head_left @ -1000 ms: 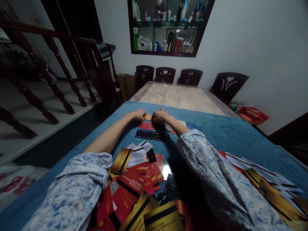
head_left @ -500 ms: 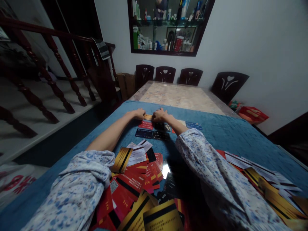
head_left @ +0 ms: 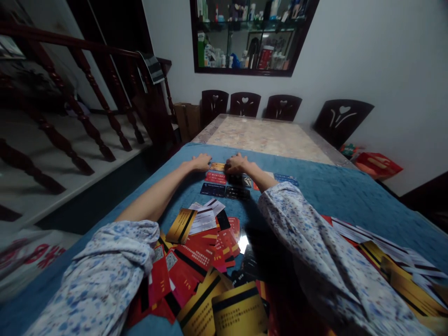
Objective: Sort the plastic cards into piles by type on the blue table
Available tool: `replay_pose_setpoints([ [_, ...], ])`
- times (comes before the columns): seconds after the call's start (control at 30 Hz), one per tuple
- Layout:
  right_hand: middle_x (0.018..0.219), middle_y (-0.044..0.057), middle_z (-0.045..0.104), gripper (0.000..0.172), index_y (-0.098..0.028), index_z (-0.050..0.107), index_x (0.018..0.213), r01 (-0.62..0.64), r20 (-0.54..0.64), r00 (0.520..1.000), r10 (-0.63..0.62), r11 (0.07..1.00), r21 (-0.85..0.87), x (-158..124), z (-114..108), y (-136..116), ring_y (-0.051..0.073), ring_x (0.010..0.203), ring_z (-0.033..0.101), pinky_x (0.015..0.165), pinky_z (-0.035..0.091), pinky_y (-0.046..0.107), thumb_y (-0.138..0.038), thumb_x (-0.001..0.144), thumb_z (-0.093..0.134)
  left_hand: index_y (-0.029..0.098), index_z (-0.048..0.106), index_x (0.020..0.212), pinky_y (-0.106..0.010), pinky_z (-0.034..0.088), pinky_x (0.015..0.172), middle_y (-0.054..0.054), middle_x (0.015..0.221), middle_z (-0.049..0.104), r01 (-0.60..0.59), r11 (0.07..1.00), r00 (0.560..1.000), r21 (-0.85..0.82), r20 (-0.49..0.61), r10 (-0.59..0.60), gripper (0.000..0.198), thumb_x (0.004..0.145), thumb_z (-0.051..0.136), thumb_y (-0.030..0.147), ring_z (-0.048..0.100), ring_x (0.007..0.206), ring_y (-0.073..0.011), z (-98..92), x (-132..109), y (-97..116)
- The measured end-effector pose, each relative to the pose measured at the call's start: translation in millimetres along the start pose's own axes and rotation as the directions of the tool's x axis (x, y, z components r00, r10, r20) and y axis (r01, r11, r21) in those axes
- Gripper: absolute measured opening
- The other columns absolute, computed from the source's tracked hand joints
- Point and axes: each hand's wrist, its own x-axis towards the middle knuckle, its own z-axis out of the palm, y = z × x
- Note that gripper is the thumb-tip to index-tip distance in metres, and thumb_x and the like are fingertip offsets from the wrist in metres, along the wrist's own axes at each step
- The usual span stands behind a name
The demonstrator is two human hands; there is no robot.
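Blue cloth (head_left: 332, 196) under your work is soft-looking, short-napped, faintly mottled. Past its far edge the tabletop (head_left: 259, 133) shows: smooth, stone-patterned, cream with a darker border. Your sleeves (head_left: 115, 252) are loose, wrinkled, pale fabric with a blue floral print, pushed up your forearms.

Card between your hands (head_left: 217, 166): thin flat rectangle, gold-orange, fine print too small to read. It lies on the cloth at the far end of the laid-out cards, just beyond a red card (head_left: 215, 177) with pale lettering. Nearer you, a navy card (head_left: 213, 189) and a black card (head_left: 238, 193) sit side by side, glossy.

Your left hand (head_left: 202, 162) is at the gold-orange card's left end, your right hand (head_left: 236, 164) at its right end, fingers curled down. Hands apart, card in the gap. Can't tell if either is pinching it; fingertips are too small and dark.

Closer to you, a messy overlapping heap: matte-gold cards (head_left: 240, 310) with black stripes, white cards (head_left: 205, 219), reds.
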Motion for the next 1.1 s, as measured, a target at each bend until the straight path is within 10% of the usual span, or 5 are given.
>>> replay_pose_setpoints([
  [0.57, 0.130, 0.014, 0.064, 0.042, -0.025, 0.070, 0.129, 0.316, -0.247, 0.923, -0.296, 0.948, 0.046, -33, 1, -13, 0.034, 0.119, 0.043, 0.088, 0.038, 0.041, -0.035, 0.089, 0.064, 0.011, 0.061, 0.124, -0.058, 0.038, 0.102, -0.023, 0.135, 0.055, 0.069, 0.997, 0.993, 0.017, -0.097, -0.067, 0.040, 0.088, 0.046, 0.019, 0.045, 0.129, -0.0388, 13.9, -72, -22],
  [1.1, 0.110, 0.007, 0.075, 0.026, -0.018, 0.078, 0.102, 0.809, -0.398, 0.579, -0.712, 0.564, 0.167, -80, 19, -86, 0.023, 0.102, 0.054, 0.100, 0.035, 0.041, -0.011, 0.082, 0.063, 0.016, 0.062, 0.116, -0.053, 0.040, 0.096, -0.017, 0.126, 0.058, 0.081, 0.997, 0.988, 0.012, -0.136, -0.079, 0.037, 0.085, 0.041, 0.011, 0.050, 0.123, -0.0349, 35.3, -158, -23],
])
